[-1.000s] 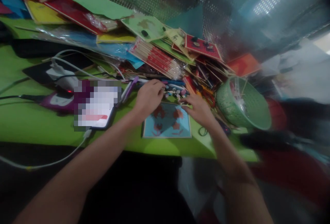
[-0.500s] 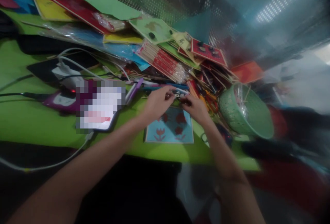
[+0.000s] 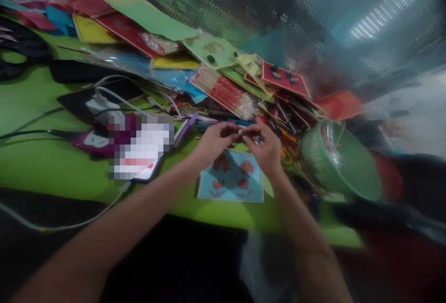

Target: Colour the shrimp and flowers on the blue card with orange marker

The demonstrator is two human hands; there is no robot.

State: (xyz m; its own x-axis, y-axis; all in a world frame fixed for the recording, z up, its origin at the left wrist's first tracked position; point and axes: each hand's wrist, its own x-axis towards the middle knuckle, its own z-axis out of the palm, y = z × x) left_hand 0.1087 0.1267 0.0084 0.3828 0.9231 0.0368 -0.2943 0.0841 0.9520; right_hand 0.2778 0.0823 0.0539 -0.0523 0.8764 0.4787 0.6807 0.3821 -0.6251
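My left hand [image 3: 216, 141] and my right hand [image 3: 266, 146] meet in the middle, above the far edge of a light-blue card [image 3: 232, 190] with red flower shapes on it. A small pale round piece [image 3: 240, 132] sits between the fingertips of both hands, which are closed in a pinch around it. Its exact kind is too small to tell. Behind my fingers, partly hidden, lie small coloured bits. The upper part of the card is in the shadow of my hands.
A phone [image 3: 144, 149] on a cable and a purple power strip [image 3: 92, 142] lie to the left. A green basket [image 3: 339, 163] stands at right. Coloured cards, bundled sticks [image 3: 223, 91] and scissors [image 3: 287, 142] crowd the back of the green table [image 3: 174, 196].
My hands have come closer together and now pinch a small pale piece between their fingertips. Earlier they were apart over a dark item with white bits. The view has shifted slightly.
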